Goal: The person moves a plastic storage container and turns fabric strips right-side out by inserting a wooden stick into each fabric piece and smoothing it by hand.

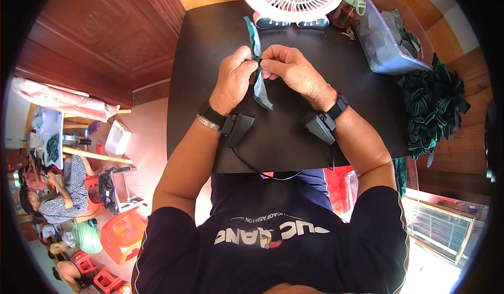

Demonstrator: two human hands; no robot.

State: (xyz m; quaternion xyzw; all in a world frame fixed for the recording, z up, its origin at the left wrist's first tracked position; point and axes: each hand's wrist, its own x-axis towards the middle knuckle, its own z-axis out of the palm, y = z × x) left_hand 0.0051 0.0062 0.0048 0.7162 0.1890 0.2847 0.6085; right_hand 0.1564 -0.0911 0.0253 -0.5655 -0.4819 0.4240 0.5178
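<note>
A narrow fabric strip (260, 92), dark green on one side and paler grey-blue on the other, stands lengthwise over the black table. My left hand (235, 77) pinches its middle between thumb and bent fingers. From the other side my right hand (295, 72) grips the same spot, thumb against fingers. The two hands nearly touch there, and the fingertips hide the strip's centre. One end of the strip points toward the fan, the other toward my body. Each wrist wears a band with a black box-shaped device.
A white fan (281, 16) stands at the table's (210, 42) far edge. Right of it are a jar (345, 11) and a clear plastic bin (386, 47) holding grey cloth. Dark green velvet pieces (433, 107) pile up at the right edge. Other people sit at far left near red stools (123, 233).
</note>
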